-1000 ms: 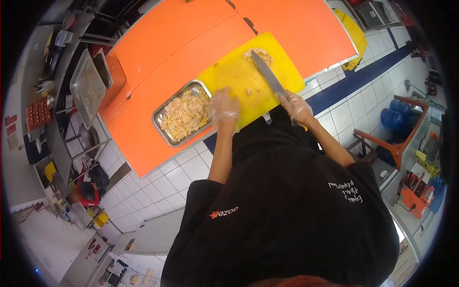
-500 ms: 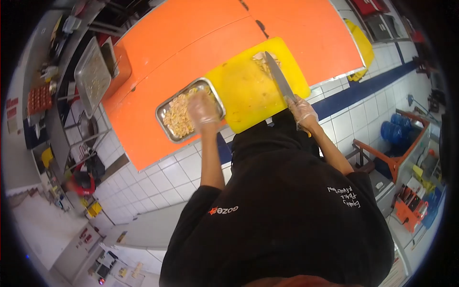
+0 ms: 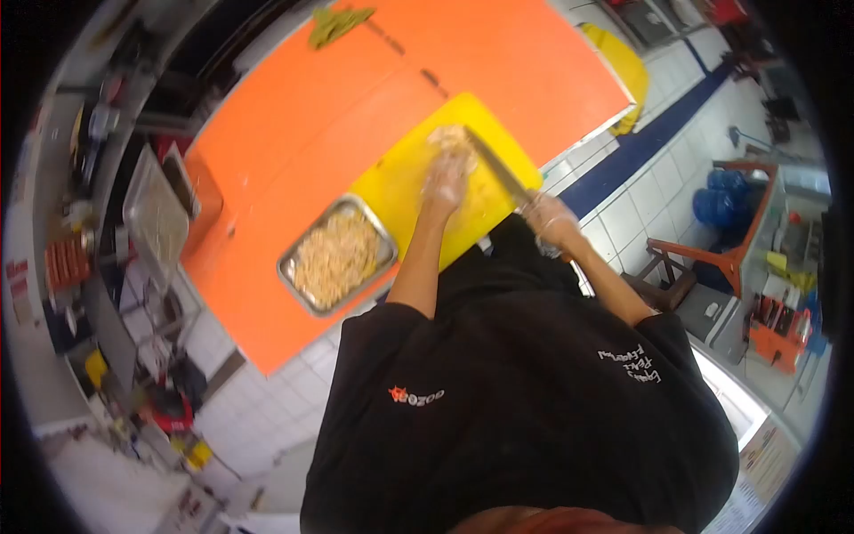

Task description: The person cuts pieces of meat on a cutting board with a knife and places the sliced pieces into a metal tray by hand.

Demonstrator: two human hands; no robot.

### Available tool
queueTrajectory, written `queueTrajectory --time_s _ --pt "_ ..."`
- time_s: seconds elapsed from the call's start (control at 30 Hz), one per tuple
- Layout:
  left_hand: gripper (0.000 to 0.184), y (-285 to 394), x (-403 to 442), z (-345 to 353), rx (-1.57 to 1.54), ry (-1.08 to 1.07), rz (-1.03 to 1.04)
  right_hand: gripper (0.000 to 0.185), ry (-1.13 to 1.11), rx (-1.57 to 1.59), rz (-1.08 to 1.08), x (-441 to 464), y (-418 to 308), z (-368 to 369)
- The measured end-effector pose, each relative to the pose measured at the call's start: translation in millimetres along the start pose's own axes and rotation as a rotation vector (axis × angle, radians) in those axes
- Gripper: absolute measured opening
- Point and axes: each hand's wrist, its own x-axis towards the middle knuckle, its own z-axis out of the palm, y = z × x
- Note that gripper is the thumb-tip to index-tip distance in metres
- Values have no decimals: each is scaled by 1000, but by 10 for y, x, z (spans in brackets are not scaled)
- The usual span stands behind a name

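My right hand [image 3: 550, 219], in a clear plastic glove, is closed on the handle of a long knife [image 3: 500, 167], whose blade lies over the right part of a yellow cutting board [image 3: 398, 181]. My left hand [image 3: 445, 182], gloved the same way, is over the middle of the board with its fingertips at a small pile of chopped food [image 3: 448, 136] near the far edge. Motion blurs its fingers, and what they may hold is hidden. Left of the board, a metal tray [image 3: 286, 271] holds many light-brown chopped pieces [image 3: 334, 260].
An orange table [image 3: 294, 147] bears the board and tray, with a green cloth [image 3: 336, 26] at its far edge. At the left stand an orange container [image 3: 207, 191] and a tilted metal pan [image 3: 153, 206]. Blue water bottles [image 3: 719, 203] are at the right. A person in red [image 3: 173, 416] is lower left.
My left hand went from the board to above the tray, then back over the board to the pile. My right hand still holds the knife. The view has shifted, showing the green cloth.
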Motion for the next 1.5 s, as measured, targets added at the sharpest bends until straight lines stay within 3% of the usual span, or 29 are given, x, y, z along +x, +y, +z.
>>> queueTrajectory --time_s 0.03,0.07,0.1,0.13,0.17,0.2,0.23,0.27,0.3,0.37,0.47,0.53,0.57,0.63,0.77,0.83,0.9,0.97,1.03,1.17,1.33,1.5 --pt "42 -74 17 136 -77 3 -11 51 -49 -57 73 -58 -101 -106" --pt "43 -143 79 202 -167 9 16 44 42 -9 -83 123 336 330" --pt "45 -161 181 233 -302 -43 11 36 79 -159 -235 32 334 312" --pt "47 8 283 67 -400 -67 -50 32 112 -186 -282 -5 332 378" --pt "50 96 316 -62 -271 -49 21 34 -1 -275 -296 53 458 471" --pt "53 30 240 30 -198 -35 -44 41 -19 -100 -155 -46 294 318" --pt "51 156 281 -185 -158 -274 -284 48 -11 78 -15 -154 121 164" --pt "49 243 325 -284 -160 -269 -320 57 34 83 -18 -289 -1 -18" --pt "47 149 239 -238 -121 -208 -272 64 -48 37 16 -241 -9 -13" --pt "45 53 178 -178 -78 -140 -204 60 -220 159 150 -390 -306 -430" --pt "43 205 177 -374 -83 20 -226 64 -118 105 63 -300 -167 -241" --pt "40 409 218 -578 -208 -91 -473 65 -154 97 66 -314 -220 -298" --pt "40 414 217 -535 -211 -82 -463 65 -204 89 75 -324 -242 -315" --pt "38 293 128 -419 -481 14 -638 66 -132 30 7 -180 -88 -71" --pt "34 106 21 -223 -575 114 -640 69 -74 37 -70 -120 57 163" --pt "31 453 102 -567 -805 86 -817 70 -26 48 -93 -117 75 199" --pt "29 393 88 -550 -776 57 -854 67 -187 41 11 -242 16 98" --pt "26 376 129 -437 -748 36 -891 67 -170 79 4 -258 163 152" --pt "26 413 59 -468 -903 149 -984 66 -168 148 -6 -374 157 296" --pt "24 666 80 -668 -939 53 -977 72 -79 106 -67 -678 45 45" --pt "24 663 -9 -580 -1143 186 -913 70 94 165 -182 -601 342 331" --pt "35 497 97 -364 -1077 243 -792 74 -41 268 -110 -1082 208 -39"
